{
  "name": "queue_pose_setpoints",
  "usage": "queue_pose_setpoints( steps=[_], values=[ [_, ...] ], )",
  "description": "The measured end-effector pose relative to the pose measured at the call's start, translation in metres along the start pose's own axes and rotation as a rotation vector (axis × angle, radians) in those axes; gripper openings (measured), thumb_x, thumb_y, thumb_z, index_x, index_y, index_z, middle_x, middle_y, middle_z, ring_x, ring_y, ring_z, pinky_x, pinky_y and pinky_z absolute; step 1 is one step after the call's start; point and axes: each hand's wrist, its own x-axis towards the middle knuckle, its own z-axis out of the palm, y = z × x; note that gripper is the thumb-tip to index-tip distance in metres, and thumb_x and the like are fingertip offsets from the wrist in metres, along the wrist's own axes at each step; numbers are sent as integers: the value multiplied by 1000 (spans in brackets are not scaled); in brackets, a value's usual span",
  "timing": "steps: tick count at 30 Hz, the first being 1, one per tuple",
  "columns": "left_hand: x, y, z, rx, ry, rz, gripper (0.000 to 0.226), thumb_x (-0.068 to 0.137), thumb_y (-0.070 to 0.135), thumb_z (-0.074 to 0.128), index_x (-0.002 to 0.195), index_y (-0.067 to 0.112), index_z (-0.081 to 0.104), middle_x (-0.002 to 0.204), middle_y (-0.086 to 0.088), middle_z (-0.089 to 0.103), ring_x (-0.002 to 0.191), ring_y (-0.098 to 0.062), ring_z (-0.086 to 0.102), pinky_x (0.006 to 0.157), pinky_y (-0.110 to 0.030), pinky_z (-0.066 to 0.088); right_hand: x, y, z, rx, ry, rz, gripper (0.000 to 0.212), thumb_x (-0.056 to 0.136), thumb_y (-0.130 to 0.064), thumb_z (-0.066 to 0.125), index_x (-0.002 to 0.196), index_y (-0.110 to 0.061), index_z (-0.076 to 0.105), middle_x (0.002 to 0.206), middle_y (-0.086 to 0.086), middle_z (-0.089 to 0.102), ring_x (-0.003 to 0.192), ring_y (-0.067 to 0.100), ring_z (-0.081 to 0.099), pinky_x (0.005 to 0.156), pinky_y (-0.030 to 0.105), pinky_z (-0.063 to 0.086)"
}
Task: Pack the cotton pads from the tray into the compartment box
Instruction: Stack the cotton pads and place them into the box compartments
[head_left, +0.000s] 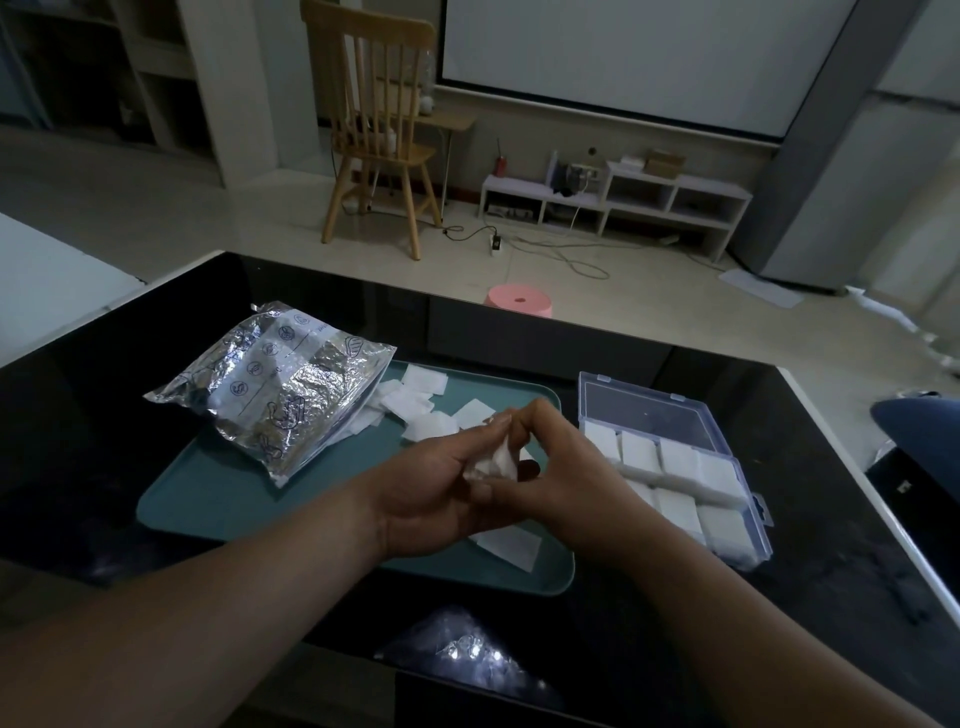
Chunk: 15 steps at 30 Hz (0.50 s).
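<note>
Both hands meet above the teal tray (218, 499). My left hand (441, 483) and my right hand (566, 467) together pinch a small bunch of white cotton pads (496, 462) between their fingertips. Loose square cotton pads (421, 400) lie scattered on the tray's far side, and one more cotton pad (511, 548) lies under my wrists. The clear plastic compartment box (748, 488) stands open right of the tray, its lid laid back and its compartments holding stacks of white pads (675, 457).
A crumpled silver foil bag (270, 395) lies on the tray's left part. The black table's far edge (467, 301) has a pink stool (519, 301) beyond it. A glossy plastic wrapper (467, 654) sits at the near edge. A dark object (919, 431) is at far right.
</note>
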Motion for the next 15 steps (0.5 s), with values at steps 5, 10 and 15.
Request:
queue_pose_setpoints(
  steps=[5,10,15],
  values=[
    [5,0,5,49,-8,70,26,103,28,57,127,19,63,102,-9,67,93,-20,68,79,-37,61,-4,9,-5,-111,60,-18,44,81,-45,85,111,-28,57,135,-25,52,122,-9,51,93,17,52],
    [13,-6,24,39,35,157,33,104,23,55,135,12,55,104,-12,75,94,-23,73,86,-44,61,-16,11,-19,-195,201,105,29,86,-63,68,92,-35,61,106,-13,56,96,-1,54,77,22,41],
    [21,-13,34,55,56,154,31,107,20,49,135,11,57,119,-20,68,106,-32,65,95,-48,57,-21,18,-23,-230,227,178,16,91,-45,71,90,-30,65,103,-12,61,95,1,58,78,26,49]
  ],
)
